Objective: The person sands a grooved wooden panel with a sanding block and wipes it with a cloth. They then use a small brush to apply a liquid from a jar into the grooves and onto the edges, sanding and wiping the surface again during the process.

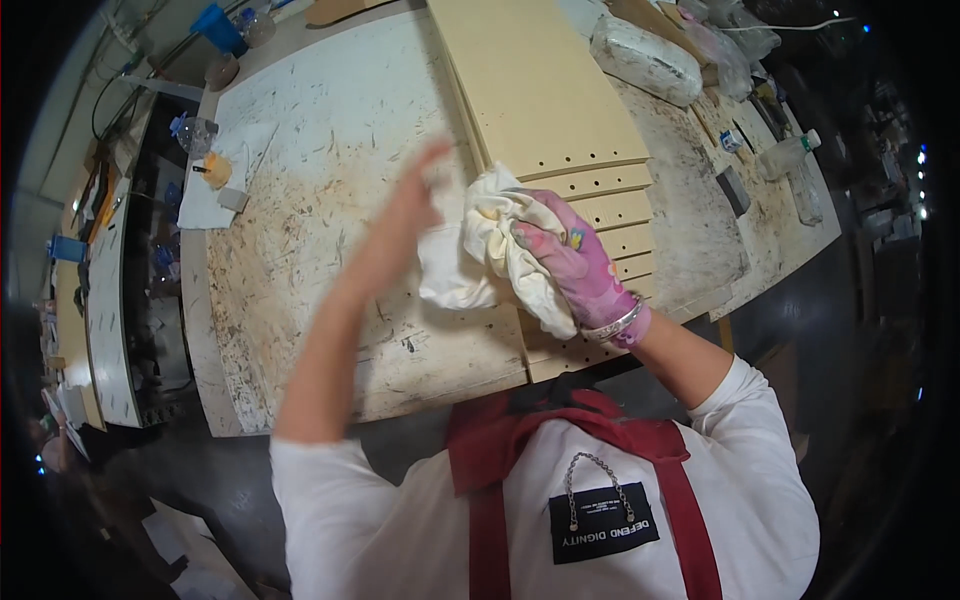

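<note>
My right hand (pixel 575 255), in a pink patterned glove with a metal bracelet at the wrist, is closed round a crumpled cream-white cloth (pixel 505 240). The cloth hangs over the near left edge of a stack of pale yellow boards (pixel 550 90). Several boards lie stepped one below another, each with small dark holes along its near end. Bare and smeared by motion, my left hand (pixel 415 195) is just left of the cloth, above the worktable (pixel 330 180). Its fingers are too blurred to read.
At the far left stand a blue cup (pixel 218 30), a plastic bottle (pixel 193 132) and a small yellow item (pixel 215 170) on white paper. To the right lie a plastic-wrapped roll (pixel 646 60), a clear bottle (pixel 788 155) and a grey block (pixel 733 190).
</note>
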